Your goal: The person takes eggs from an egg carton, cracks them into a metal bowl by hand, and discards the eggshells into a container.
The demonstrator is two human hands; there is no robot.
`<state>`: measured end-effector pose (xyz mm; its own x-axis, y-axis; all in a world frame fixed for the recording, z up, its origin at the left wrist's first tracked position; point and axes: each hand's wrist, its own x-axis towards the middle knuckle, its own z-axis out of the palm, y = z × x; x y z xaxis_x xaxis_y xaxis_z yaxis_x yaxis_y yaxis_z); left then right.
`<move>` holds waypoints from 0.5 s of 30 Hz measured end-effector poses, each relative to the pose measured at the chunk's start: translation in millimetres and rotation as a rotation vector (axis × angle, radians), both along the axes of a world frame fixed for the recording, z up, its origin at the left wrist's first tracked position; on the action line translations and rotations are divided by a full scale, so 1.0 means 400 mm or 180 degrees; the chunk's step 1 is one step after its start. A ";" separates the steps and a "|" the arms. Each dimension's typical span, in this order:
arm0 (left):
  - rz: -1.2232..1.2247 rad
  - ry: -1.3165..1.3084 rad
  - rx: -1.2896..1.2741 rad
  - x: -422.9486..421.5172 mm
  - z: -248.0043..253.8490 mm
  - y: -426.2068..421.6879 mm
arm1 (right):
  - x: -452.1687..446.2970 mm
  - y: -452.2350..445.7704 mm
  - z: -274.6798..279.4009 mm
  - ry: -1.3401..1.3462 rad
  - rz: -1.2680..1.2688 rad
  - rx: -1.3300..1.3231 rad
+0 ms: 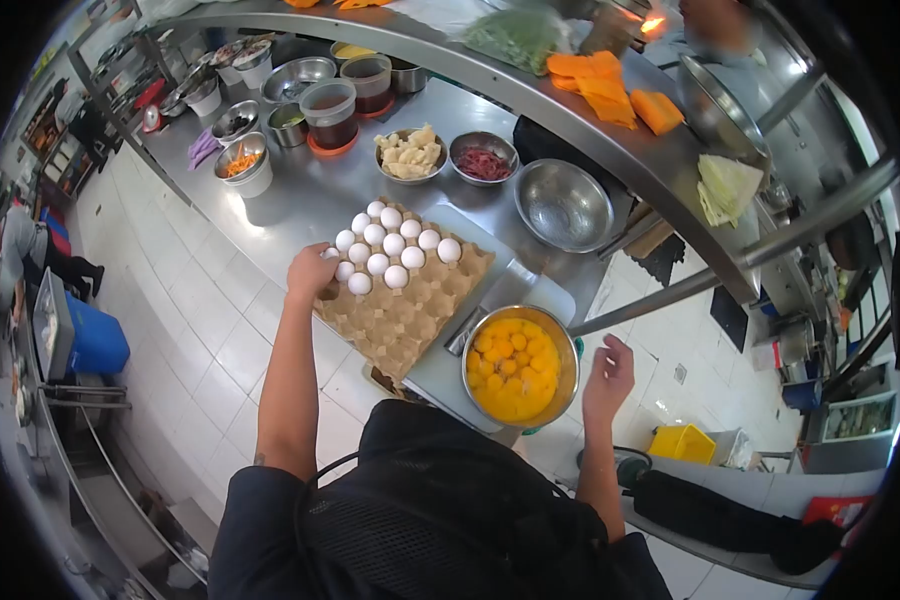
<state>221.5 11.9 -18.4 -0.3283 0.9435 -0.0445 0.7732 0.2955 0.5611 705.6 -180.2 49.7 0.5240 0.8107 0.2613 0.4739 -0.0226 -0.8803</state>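
My left hand (312, 271) reaches to the left edge of a cardboard egg tray (400, 318), its fingers closed around a white egg (331, 254) that they partly cover. Several white eggs (394, 244) sit in the tray's far half, while the near cups hold none. To the tray's right stands a steel bowl (471, 393) filled with cracked eggs (515, 368), many yolks whole. Just right of that bowl, my right hand (608, 380) hovers with loosely bent fingers and nothing visible in it. A pale cutting board (448, 389) lies partly under the tray and bowl.
Behind the tray are bowls of pale chunks (410, 155) and red strips (483, 163), plus a steel bowl (564, 205). A raised shelf (610, 150) crosses overhead, carrying orange slabs (595, 88). Tubs of dark liquid (329, 125) stand farther back. Other people work at left.
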 end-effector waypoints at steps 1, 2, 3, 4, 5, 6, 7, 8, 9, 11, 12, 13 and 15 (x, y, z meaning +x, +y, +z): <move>-0.0046 0.0044 -0.0101 0.009 0.015 -0.001 | -0.043 0.030 0.033 -0.0222 0.0246 0.0265; -0.0091 0.0089 -0.0204 0.017 0.031 -0.002 | -0.083 0.066 0.055 -0.0451 0.0609 0.0452; -0.0060 0.0057 -0.0222 0.023 0.042 -0.002 | -0.121 0.105 0.062 -0.0520 0.0980 0.0396; -0.0063 0.0109 -0.0264 0.027 0.051 -0.004 | -0.167 0.145 0.066 -0.0577 0.1348 0.0326; -0.0070 0.0160 -0.0324 0.027 0.050 -0.010 | -0.230 0.189 0.072 -0.0432 0.1629 0.0177; -0.0062 0.0135 -0.0378 0.027 0.039 -0.014 | -0.290 0.236 0.077 -0.0281 0.1891 0.0016; 0.0001 0.0191 -0.0119 0.029 0.024 -0.023 | -0.335 0.285 0.069 -0.0506 0.2034 -0.0116; 0.0052 0.0247 0.0120 0.033 0.004 -0.037 | -0.369 0.332 0.046 -0.0720 0.2172 -0.0269; 0.0035 0.0230 0.0029 0.035 -0.001 -0.050 | -0.396 0.393 0.001 -0.1169 0.2175 0.0037; -0.0003 0.0295 0.0330 0.041 0.032 -0.053 | -0.427 0.493 -0.066 -0.1872 0.2156 -0.0180; 0.0000 0.0284 0.0263 0.042 0.052 -0.063 | -0.444 0.504 -0.077 -0.2089 0.2121 -0.0746; 0.0035 0.0217 0.0285 0.044 0.077 -0.062 | -0.450 0.514 -0.081 -0.2091 0.2146 -0.0778; 0.0066 0.0160 0.0324 0.023 0.076 -0.063 | -0.459 0.530 -0.058 -0.2336 0.2180 -0.1726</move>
<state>230.6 -13.4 11.9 -0.3473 0.9353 0.0681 0.7953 0.2553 0.5498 522.1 31.7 26.4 -0.2067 0.9669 -0.1498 0.9295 0.1463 -0.3387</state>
